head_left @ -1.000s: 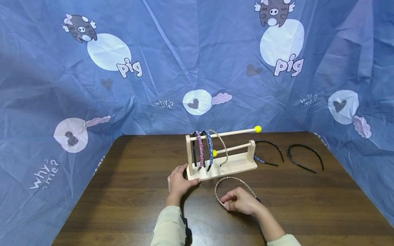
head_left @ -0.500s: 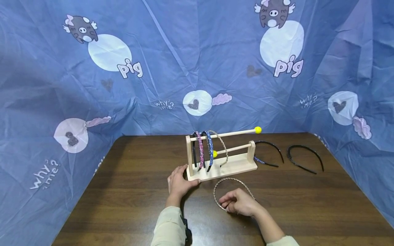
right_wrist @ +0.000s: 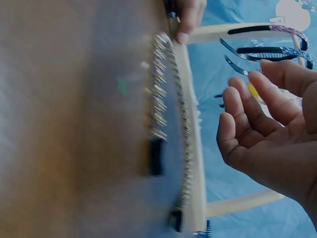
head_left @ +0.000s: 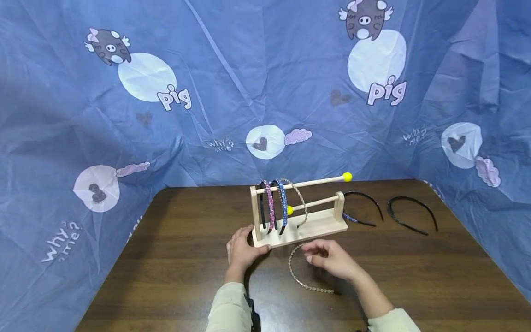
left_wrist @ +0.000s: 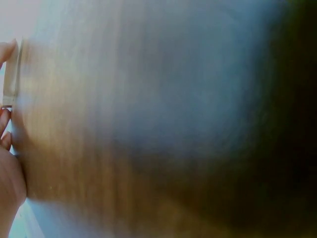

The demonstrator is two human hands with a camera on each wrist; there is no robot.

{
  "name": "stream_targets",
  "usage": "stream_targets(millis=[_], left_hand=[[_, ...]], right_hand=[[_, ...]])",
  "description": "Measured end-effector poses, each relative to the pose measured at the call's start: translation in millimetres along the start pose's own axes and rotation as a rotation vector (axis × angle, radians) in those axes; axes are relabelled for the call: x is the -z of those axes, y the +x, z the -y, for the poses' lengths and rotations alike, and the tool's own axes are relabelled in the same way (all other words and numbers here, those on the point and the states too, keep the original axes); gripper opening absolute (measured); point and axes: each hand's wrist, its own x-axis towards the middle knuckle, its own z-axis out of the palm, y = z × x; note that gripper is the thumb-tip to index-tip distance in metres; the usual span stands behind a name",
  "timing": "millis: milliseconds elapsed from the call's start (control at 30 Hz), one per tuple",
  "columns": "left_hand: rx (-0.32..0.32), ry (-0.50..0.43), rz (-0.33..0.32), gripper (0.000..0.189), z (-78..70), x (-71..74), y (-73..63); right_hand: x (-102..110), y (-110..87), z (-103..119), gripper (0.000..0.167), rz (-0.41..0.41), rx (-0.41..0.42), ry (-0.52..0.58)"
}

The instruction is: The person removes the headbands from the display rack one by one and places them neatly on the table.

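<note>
In the head view my left hand [head_left: 242, 251] holds the left end of a wooden headband stand [head_left: 319, 226], thumb in front and fingers behind the base. A braided beige-gold headband [head_left: 293, 272] with dark tips lies on the table in front of the stand. Over its far part hovers my right hand [head_left: 332, 260]. The right wrist view shows this right hand [right_wrist: 272, 119] with loosely bent fingers and nothing between them, apart from the headband [right_wrist: 159, 89]. On the upper rod hang a pink glittery headband [head_left: 270, 205], a blue glittery one [head_left: 283, 205] and a braided beige one [head_left: 299, 196].
Right of the stand lie a black headband with blue glitter [head_left: 367, 198] and a dark headband [head_left: 415, 200]. The upper rod ends in a yellow ball [head_left: 347, 176], the lower in another yellow ball [head_left: 290, 210]. Behind the wooden table [head_left: 166, 276] hangs a blue cloth [head_left: 207, 92].
My right hand has let go of the loose braided headband and moved away toward the stand. That headband has shifted slightly on the table. The left hand keeps its hold on the base.
</note>
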Motion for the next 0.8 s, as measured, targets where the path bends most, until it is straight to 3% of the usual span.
stream_targets(millis=[367, 667, 800], left_hand=[[0.005, 0.0, 0.004, 0.088, 1.8, -1.1, -0.6], [0.008, -0.001, -0.002, 0.088, 1.3, 0.4, -0.1], [0.013, 0.002, 0.002, 0.088, 0.8, -0.1, 0.2]], right_hand=[[22, 21.8, 12, 0.029, -0.22, 0.021, -0.033], [24, 40.0, 14, 0.031, -0.301, 0.045, -0.051], [21, 43.6, 28, 0.029, -0.319, 0.056, -0.034]])
